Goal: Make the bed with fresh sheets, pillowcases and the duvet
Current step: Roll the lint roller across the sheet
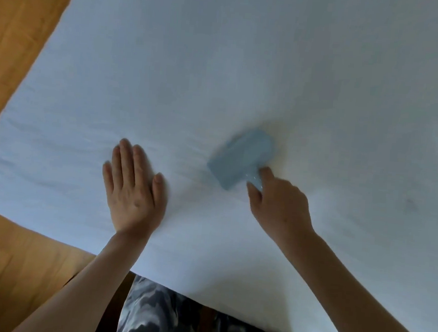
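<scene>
Smooth white cotton sheet (220, 74) spread over bed, wooden floor (20, 45) beside. Left hand (135, 185) flat, pressing it. Right hand (280, 204) grips pale blue plastic brush (239, 159), blurred. Step: sweeping sheet; next, likely pillowcases

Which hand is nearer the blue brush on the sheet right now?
Right. The right hand grips the blue brush by its handle, head on the sheet. The left hand lies flat on the sheet, apart from the brush.
</scene>
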`<action>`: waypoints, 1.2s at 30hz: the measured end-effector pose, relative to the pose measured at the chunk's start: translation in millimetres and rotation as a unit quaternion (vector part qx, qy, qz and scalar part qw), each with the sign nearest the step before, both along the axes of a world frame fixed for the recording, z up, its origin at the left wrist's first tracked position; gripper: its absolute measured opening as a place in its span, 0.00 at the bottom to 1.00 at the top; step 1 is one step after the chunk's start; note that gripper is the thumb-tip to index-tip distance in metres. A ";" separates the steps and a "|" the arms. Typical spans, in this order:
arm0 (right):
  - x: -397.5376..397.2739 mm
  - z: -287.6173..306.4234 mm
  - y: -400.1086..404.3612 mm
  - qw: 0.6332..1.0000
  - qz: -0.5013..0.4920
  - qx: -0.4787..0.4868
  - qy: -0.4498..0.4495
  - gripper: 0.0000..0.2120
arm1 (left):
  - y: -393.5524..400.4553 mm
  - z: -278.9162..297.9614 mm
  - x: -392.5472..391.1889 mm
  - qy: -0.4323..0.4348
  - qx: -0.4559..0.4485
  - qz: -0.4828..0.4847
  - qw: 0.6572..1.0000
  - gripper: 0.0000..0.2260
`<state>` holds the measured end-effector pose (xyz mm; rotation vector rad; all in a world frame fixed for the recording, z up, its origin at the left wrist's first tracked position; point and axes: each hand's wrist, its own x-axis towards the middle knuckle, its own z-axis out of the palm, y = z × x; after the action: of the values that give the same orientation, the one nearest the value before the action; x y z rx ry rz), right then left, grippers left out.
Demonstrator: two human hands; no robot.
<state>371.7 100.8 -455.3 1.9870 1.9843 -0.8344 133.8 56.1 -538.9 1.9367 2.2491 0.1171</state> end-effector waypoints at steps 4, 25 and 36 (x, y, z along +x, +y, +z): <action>47.5 5.7 -60.2 0.998 -0.019 -0.043 -0.041 0.14 | -0.2 4.0 3.1 0.004 0.002 0.003 1.000 0.28; 284.6 32.2 -269.4 0.952 -0.294 -0.003 0.081 0.18 | -72.8 7.8 329.4 -0.056 -0.016 -0.103 0.993 0.27; 312.4 3.6 -289.9 0.939 -0.328 -0.075 0.071 0.12 | -54.3 -4.1 362.4 -0.023 -0.018 -0.135 0.990 0.27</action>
<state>684.1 -189.1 -451.6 2.5818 1.2410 -1.2456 496.1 1.8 -543.0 2.1720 1.9250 0.0837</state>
